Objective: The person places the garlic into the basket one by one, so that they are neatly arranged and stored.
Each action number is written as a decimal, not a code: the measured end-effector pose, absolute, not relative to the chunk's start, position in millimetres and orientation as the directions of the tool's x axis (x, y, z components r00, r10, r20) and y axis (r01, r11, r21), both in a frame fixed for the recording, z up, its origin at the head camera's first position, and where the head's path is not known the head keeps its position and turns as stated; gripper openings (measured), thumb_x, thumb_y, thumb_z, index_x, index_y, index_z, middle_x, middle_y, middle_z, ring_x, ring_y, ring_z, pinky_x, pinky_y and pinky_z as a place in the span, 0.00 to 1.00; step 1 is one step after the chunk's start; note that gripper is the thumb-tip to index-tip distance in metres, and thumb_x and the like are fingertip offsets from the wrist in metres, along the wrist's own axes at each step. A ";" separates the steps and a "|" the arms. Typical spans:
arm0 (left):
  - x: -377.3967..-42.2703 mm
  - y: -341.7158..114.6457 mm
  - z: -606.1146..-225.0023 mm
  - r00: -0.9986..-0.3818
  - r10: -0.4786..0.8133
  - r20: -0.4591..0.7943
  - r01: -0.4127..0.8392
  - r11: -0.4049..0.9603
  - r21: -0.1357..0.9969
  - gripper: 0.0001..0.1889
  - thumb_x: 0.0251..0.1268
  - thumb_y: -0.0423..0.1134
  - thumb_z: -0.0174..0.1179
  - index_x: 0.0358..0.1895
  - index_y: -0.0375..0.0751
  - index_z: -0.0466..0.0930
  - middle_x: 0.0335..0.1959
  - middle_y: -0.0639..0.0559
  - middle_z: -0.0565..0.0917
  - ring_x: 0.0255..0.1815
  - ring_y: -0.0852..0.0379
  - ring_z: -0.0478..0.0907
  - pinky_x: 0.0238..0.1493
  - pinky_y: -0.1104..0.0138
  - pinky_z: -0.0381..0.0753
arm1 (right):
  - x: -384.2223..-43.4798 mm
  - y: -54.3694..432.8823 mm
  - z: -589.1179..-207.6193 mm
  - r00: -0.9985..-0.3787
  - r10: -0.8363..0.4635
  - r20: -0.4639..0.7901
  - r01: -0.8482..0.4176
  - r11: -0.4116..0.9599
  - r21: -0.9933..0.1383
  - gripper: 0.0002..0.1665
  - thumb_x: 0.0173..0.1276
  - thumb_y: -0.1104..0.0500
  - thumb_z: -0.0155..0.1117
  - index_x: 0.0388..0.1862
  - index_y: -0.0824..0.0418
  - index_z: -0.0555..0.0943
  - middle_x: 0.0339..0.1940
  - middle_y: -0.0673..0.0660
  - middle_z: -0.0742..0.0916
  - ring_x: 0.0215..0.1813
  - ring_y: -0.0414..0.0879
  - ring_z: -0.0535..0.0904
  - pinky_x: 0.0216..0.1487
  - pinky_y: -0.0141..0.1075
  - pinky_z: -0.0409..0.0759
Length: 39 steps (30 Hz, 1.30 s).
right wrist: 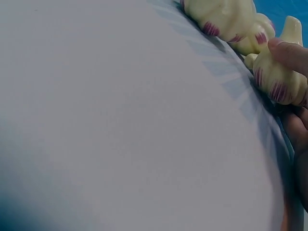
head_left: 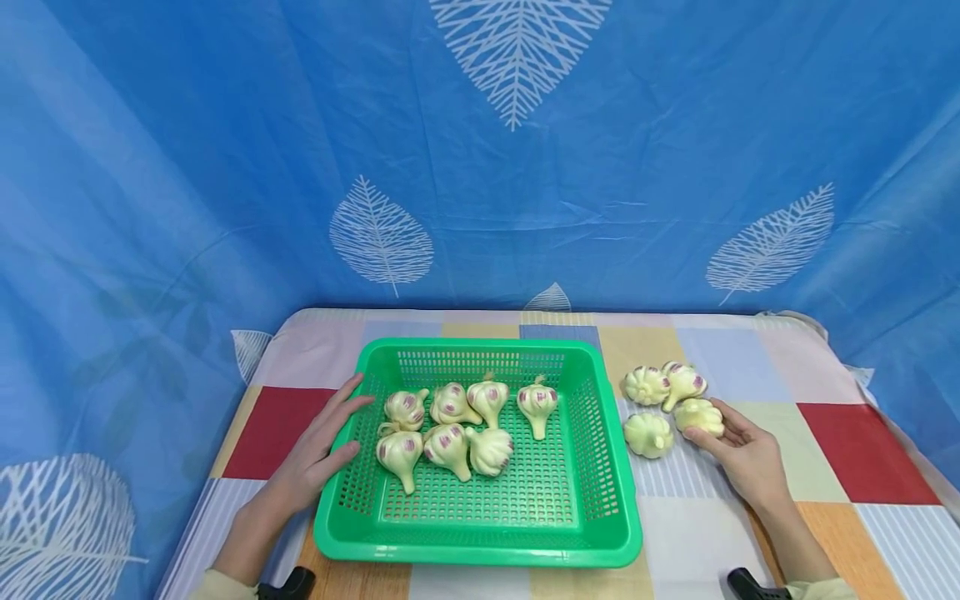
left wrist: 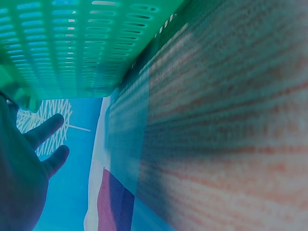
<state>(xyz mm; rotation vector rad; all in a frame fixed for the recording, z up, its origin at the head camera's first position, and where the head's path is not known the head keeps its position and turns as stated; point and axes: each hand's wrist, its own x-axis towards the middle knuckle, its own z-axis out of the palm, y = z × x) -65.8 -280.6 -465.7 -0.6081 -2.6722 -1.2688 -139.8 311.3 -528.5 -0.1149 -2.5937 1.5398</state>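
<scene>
A green plastic basket [head_left: 480, 557] with slotted walls holds several garlic bulbs [head_left: 446, 450], white with purple marks, grouped mostly toward its left and back. At its left rim my left hand [head_left: 307, 462] has its fingers spread and fairly straight, overlapping the rim; the left wrist view shows two extended fingers [left wrist: 50, 130] beside the basket wall. To the basket's right, my right hand [head_left: 753, 462] pinches a garlic bulb [right wrist: 279, 77] between thumb and fingers, its stem pointing up in the right wrist view. More garlic bulbs [head_left: 648, 435] lie close to it on the cloth.
A patchwork checked cloth [head_left: 862, 450] covers the table. Blue curtain [head_left: 600, 167] with white leaf prints hangs behind and at both sides. The basket's front right floor [head_left: 525, 500] shows bare between bulbs and wall.
</scene>
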 end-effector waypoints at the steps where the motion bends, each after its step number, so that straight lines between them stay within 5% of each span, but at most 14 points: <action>1: -66.0 -280.4 -465.5 -0.912 0.303 0.275 0.405 0.568 0.717 0.31 0.65 0.35 0.55 0.73 0.39 0.66 0.82 0.49 0.49 0.79 0.52 0.48 0.61 0.31 0.62 | -139.1 312.0 -527.2 -0.989 0.138 0.057 0.016 0.478 -0.878 0.46 0.63 0.55 0.76 0.72 0.74 0.67 0.64 0.78 0.74 0.45 0.17 0.74 0.41 0.17 0.75; 8: -65.9 -279.9 -463.5 -0.912 0.307 0.273 0.405 0.557 0.725 0.30 0.66 0.35 0.54 0.73 0.38 0.66 0.82 0.50 0.49 0.79 0.53 0.48 0.62 0.31 0.61 | -133.6 314.6 -514.4 -0.984 0.180 0.011 0.080 0.492 -0.867 0.47 0.62 0.52 0.77 0.73 0.72 0.68 0.64 0.76 0.74 0.42 0.15 0.74 0.39 0.16 0.75; 19: -66.6 -280.0 -464.4 -0.907 0.312 0.283 0.416 0.562 0.714 0.30 0.66 0.34 0.54 0.73 0.39 0.66 0.82 0.48 0.49 0.79 0.54 0.48 0.61 0.30 0.62 | -127.5 310.3 -480.9 -0.989 0.126 0.076 0.000 0.519 -0.855 0.43 0.62 0.56 0.77 0.70 0.74 0.71 0.62 0.74 0.77 0.45 0.18 0.76 0.41 0.18 0.77; 27: -65.3 -279.2 -464.6 -0.909 0.305 0.283 0.412 0.557 0.721 0.31 0.66 0.34 0.54 0.74 0.41 0.66 0.82 0.50 0.49 0.80 0.56 0.47 0.61 0.31 0.61 | -123.3 305.0 -448.6 -0.995 0.041 0.095 -0.058 0.539 -0.840 0.41 0.65 0.56 0.75 0.71 0.72 0.71 0.59 0.47 0.81 0.44 0.20 0.79 0.40 0.20 0.79; 39: -65.5 -280.0 -466.8 -0.909 0.305 0.284 0.412 0.562 0.717 0.30 0.66 0.34 0.54 0.73 0.38 0.66 0.82 0.49 0.49 0.79 0.56 0.47 0.61 0.30 0.62 | -116.9 287.0 -412.6 -0.993 -0.052 0.108 -0.119 0.519 -0.847 0.39 0.64 0.58 0.75 0.70 0.73 0.72 0.53 0.36 0.81 0.45 0.24 0.81 0.39 0.24 0.81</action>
